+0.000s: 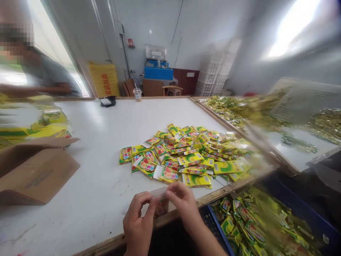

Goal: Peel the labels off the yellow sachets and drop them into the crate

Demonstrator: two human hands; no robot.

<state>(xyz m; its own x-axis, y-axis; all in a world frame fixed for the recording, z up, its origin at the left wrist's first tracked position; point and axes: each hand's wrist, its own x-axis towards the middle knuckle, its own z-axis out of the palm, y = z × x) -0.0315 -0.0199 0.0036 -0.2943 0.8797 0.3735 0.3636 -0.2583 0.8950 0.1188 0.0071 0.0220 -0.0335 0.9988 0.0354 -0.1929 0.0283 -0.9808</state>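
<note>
Near the table's front edge, my left hand (140,218) and my right hand (183,201) pinch a small candy box (161,207) between them. Its pale flap (159,193) stands up at the top, with fingertips of both hands on it. Part of the box is hidden behind my fingers. Just beyond my hands lies a heap of yellow and green candy boxes (170,163), printed with red fruit. Some boxes in the heap have white end flaps sticking out.
A brown carton (39,174) stands at the left, by yellow packaging (53,121). Below right, a blue crate (293,213) holds many boxes. Foil packets (226,108) cover the adjoining table. A drink cup (137,95) stands at the far edge; a person (53,71) sits at left.
</note>
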